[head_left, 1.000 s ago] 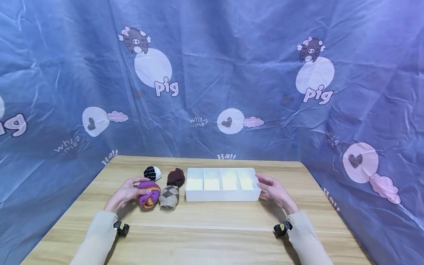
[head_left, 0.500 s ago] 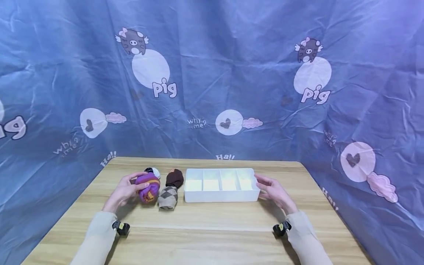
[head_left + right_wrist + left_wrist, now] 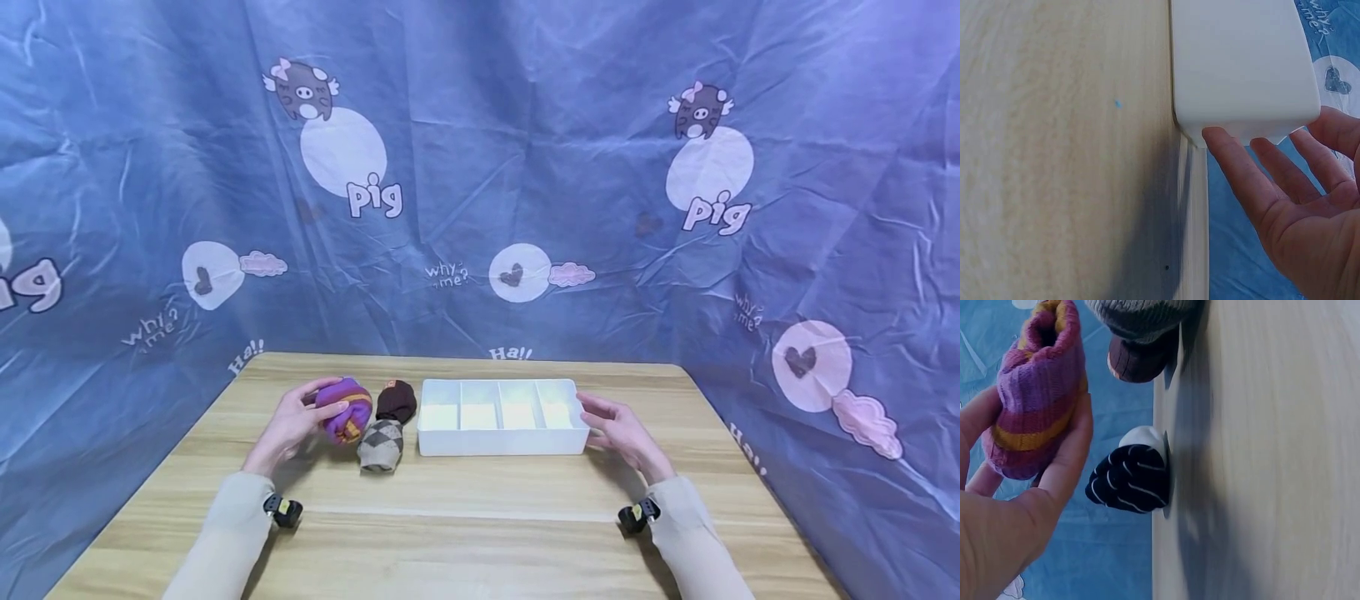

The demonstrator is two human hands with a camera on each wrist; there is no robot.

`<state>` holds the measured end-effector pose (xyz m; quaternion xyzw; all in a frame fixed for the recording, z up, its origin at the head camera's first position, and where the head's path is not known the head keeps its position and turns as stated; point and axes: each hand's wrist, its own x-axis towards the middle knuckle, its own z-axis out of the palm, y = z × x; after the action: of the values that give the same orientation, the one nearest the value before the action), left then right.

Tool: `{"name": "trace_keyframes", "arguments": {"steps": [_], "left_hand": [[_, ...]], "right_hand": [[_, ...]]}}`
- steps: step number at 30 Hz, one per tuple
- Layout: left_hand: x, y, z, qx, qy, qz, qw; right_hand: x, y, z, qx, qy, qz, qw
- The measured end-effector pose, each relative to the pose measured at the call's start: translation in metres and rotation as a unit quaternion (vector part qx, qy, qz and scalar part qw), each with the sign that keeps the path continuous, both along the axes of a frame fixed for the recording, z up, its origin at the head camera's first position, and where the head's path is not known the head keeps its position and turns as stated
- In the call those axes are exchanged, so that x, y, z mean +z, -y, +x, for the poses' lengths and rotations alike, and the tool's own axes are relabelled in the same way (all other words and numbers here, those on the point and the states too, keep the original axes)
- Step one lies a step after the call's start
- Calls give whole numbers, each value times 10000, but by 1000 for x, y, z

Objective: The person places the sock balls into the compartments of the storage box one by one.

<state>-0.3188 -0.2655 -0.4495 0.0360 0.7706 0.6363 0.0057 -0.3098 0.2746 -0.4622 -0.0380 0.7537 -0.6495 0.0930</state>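
My left hand (image 3: 288,427) pinches a rolled purple sock (image 3: 349,408) with orange stripes between thumb and fingers. In the left wrist view, the purple sock is held up off the table, above a black-and-white striped rolled sock (image 3: 1129,478), which the head view hides. To the right of the held sock lie a dark brown rolled sock (image 3: 396,402) and a grey argyle one (image 3: 381,447). A white box (image 3: 502,443) with several compartments stands at the table's middle. Fairly straight fingertips of my right hand (image 3: 624,435) touch the box's right end.
The light wooden table (image 3: 480,533) has its far edge against a blue printed curtain (image 3: 465,192), which also runs along both sides. Small black devices are strapped to both wrists.
The left hand has lifted the purple sock and moved it slightly away from me and right, covering the black-and-white sock in the head view. My right hand stays at the box.
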Motion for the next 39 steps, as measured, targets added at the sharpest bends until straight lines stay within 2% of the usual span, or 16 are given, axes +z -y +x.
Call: {"name": "trace_keyframes", "arguments": {"steps": [10,20,28,34,39], "left_hand": [[8,-17,-2,-30,-218,21,9998],[16,-36,-8,29,-459,-511,9976],[17,-47,-11,-32,-595,-234,9979],[15,-56,-10,10,-677,-265,9974],[19,-67,-9,-20,-677,-261,9974]], "right_hand": [[0,-1,-1,3,10,-62,10000],[-1,-1,-1,-22,34,-136,9999],[-1,-2,-2,10,16,-125,9999],[0,-2,-2,66,-15,-58,10000],[1,-2,-1,57,-17,-67,10000]]}}
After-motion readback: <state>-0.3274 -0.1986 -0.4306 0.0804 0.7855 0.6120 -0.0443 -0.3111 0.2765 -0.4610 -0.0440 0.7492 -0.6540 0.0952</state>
